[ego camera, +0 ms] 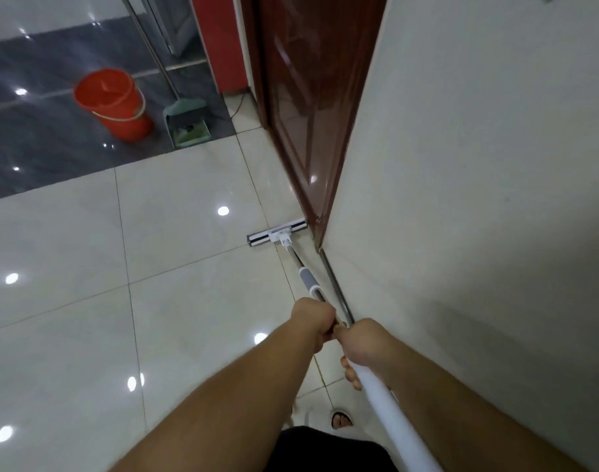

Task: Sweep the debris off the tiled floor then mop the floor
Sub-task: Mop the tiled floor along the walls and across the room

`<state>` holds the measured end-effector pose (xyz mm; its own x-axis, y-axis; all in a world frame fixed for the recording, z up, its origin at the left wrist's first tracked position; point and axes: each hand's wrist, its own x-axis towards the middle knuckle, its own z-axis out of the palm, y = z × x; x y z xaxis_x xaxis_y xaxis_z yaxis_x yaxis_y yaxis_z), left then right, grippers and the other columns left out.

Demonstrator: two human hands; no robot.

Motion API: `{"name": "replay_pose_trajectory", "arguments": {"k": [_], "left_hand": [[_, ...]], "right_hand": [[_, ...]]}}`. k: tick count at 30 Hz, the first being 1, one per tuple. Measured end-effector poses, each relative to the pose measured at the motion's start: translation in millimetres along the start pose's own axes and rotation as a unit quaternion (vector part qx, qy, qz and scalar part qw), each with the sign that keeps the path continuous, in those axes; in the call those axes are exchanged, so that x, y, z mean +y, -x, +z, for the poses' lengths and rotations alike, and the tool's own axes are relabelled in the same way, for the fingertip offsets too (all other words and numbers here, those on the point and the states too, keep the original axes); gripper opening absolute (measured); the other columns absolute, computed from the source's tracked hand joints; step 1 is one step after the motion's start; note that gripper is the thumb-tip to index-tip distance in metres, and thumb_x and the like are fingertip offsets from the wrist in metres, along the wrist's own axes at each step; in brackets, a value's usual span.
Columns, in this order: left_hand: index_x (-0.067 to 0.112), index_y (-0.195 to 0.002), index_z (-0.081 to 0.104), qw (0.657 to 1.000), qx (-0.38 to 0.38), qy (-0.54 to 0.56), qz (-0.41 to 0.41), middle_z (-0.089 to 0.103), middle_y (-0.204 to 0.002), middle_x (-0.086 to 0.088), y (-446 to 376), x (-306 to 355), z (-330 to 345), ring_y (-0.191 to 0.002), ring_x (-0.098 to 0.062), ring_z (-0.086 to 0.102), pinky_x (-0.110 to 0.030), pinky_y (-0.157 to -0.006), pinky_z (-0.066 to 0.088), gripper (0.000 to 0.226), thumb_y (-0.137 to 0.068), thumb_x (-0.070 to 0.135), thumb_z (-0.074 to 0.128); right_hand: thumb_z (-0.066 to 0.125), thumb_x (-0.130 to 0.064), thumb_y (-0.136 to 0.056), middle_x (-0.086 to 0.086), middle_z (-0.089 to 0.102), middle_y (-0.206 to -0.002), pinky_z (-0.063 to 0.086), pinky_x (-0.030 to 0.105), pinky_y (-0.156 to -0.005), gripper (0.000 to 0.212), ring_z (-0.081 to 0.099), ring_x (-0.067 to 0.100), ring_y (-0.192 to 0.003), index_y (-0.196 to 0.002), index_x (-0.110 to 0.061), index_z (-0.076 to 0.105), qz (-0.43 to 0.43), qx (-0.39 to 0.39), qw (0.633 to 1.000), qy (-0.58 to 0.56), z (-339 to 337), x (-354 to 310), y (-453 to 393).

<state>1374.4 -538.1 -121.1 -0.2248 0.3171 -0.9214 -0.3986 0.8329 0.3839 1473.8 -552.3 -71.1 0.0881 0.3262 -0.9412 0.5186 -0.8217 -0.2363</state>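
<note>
Flat mop [278, 235] is sitting head-down on the pale tiled floor [175, 233], centre of the frame, its right end lying just beside the foot of the dark brown door [301, 107]. Its pole is running down-right from the head, past a grey sleeve [307, 279], into both hands. A thin shadow of the pole is lying along the base of the wall [478, 199].

Left hand [312, 321] is gripping the pole just below the sleeve, fingers curled tight round it. Right hand [363, 345] is gripping right behind it, touching or nearly touching the left, fingers wrapped round the top of the white handle section [393, 417], which is running off the lower edge of the frame.

Both forearms are reaching in from the bottom. A sandalled foot [341, 420] is showing at bottom centre, under the handle.

Upper left: orange bucket [112, 102] is standing on the dark grey tile strip [35, 148]. Just right of it a green dustpan [189, 126] is resting on the floor with a long-handled broom [155, 56] standing in it, bits of debris lying in the pan. Red panel [219, 42] is showing behind, left of the door.
</note>
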Motion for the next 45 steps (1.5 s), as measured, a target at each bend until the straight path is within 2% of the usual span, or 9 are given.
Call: {"name": "replay_pose_trajectory", "arguments": {"k": [2, 4, 7, 9, 12, 21, 30, 37, 45], "left_hand": [[-0.003, -0.108, 0.06, 1.0, -0.019, -0.009, 0.012, 0.062, -0.084, -0.016, 4.4, 22.1, -12.8, -0.059, -0.023, 0.06, -0.028, -0.047, 0.055, 0.014, -0.094, -0.003, 0.056], [-0.003, -0.108, 0.06, 0.999, -0.034, -0.015, 0.028, 0.062, -0.086, -0.016, 10.1, 46.2, -23.4, -0.06, -0.021, 0.06, -0.026, -0.044, 0.055, 0.013, -0.096, -0.001, 0.056], [-0.004, -0.108, 0.059, 0.997, -0.049, -0.02, 0.061, 0.063, -0.086, -0.016, 17.6, 79.8, -36.4, -0.062, -0.021, 0.063, -0.026, -0.045, 0.058, 0.013, -0.095, -0.003, 0.057], [-0.004, -0.11, 0.059, 0.994, -0.053, -0.035, 0.088, 0.064, -0.085, -0.017, 20.9, 100.4, -44.0, -0.058, -0.02, 0.063, -0.022, -0.043, 0.053, 0.016, -0.094, -0.003, 0.055], [0.003, -0.091, 0.061, 0.99, -0.068, -0.056, 0.114, 0.063, -0.067, -0.012, 29.9, 132.6, -55.3, -0.042, -0.015, 0.058, -0.02, -0.04, 0.047, 0.015, -0.091, -0.005, 0.049], [0.01, -0.112, 0.064, 0.973, -0.072, -0.071, 0.206, 0.072, -0.108, -0.023, 27.7, 217.9, -78.7, -0.078, -0.028, 0.067, -0.037, -0.076, 0.062, 0.027, -0.096, -0.007, 0.05], [0.015, -0.14, 0.055, 0.936, -0.014, -0.198, 0.289, 0.074, -0.107, -0.012, 8.3, 315.0, -98.8, -0.09, -0.027, 0.07, -0.034, -0.073, 0.058, 0.046, -0.096, 0.001, 0.053], [0.017, -0.14, 0.052, 0.868, 0.065, -0.368, 0.326, 0.074, -0.111, -0.001, -2.9, 349.3, -117.3, -0.099, -0.016, 0.071, -0.032, -0.088, 0.058, 0.044, -0.097, 0.007, 0.053], [0.018, -0.141, 0.055, 0.75, 0.214, -0.533, 0.329, 0.062, -0.132, -0.006, 0.0, 407.8, -168.4, -0.116, -0.024, 0.06, -0.034, -0.1, 0.05, 0.04, -0.101, 0.023, 0.052]], "right_hand": [[0.051, -0.034, -0.102, 0.009, 0.053, -0.06, 0.051, 0.029, -0.044, 0.036, 0.051, 0.021, -0.043, -0.073, -0.012, 0.053, -0.039, 0.011, 0.999, 0.025, 0.3, -30.5, 8.1], [0.049, -0.025, -0.101, 0.01, 0.058, -0.078, 0.06, 0.041, -0.075, 0.031, 0.059, 0.024, -0.07, -0.072, -0.016, 0.052, -0.071, 0.012, 0.996, 0.046, 1.5, -61.9, 17.0], [0.05, -0.026, -0.105, 0.008, 0.047, -0.053, 0.042, 0.018, -0.038, 0.042, 0.049, 0.017, -0.04, -0.066, -0.011, 0.044, -0.07, 0.043, 0.995, 0.058, 12.4, -101.5, 25.3], [0.056, -0.024, -0.102, 0.008, 0.046, -0.043, 0.033, 0.011, -0.033, 0.041, 0.044, 0.018, -0.037, -0.067, -0.005, 0.045, -0.057, 0.039, 0.996, 0.057, 18.2, -126.4, 34.0], [0.048, -0.008, -0.1, 0.015, 0.056, -0.072, 0.03, 0.017, -0.031, 0.033, 0.048, 0.021, -0.056, -0.069, 0.002, 0.051, -0.044, -0.005, 0.995, 0.089, 16.0, -173.2, 49.9], [0.059, -0.014, -0.099, 0.03, 0.063, -0.099, 0.06, 0.047, -0.077, 0.027, 0.065, 0.04, -0.081, -0.117, 0.007, 0.059, -0.185, -0.208, 0.951, -0.135, -30.5, -259.6, 76.9], [0.067, -0.014, -0.09, 0.0, 0.071, -0.091, 0.058, 0.031, -0.067, 0.034, 0.065, 0.014, -0.073, -0.121, -0.027, 0.067, -0.392, -0.054, 0.913, 0.102, -13.7, -354.3, 63.7], [0.071, -0.029, -0.09, -0.006, 0.069, -0.097, 0.058, 0.036, -0.084, 0.027, 0.067, 0.013, -0.089, -0.116, -0.025, 0.064, -0.468, 0.019, 0.855, 0.223, 6.2, -405.4, 60.6], [0.075, -0.032, -0.088, 0.001, 0.069, -0.104, 0.058, 0.041, -0.091, 0.036, 0.067, 0.024, -0.101, -0.119, -0.016, 0.065, -0.473, 0.05, 0.852, 0.219, 48.7, -453.0, 61.4]]}}
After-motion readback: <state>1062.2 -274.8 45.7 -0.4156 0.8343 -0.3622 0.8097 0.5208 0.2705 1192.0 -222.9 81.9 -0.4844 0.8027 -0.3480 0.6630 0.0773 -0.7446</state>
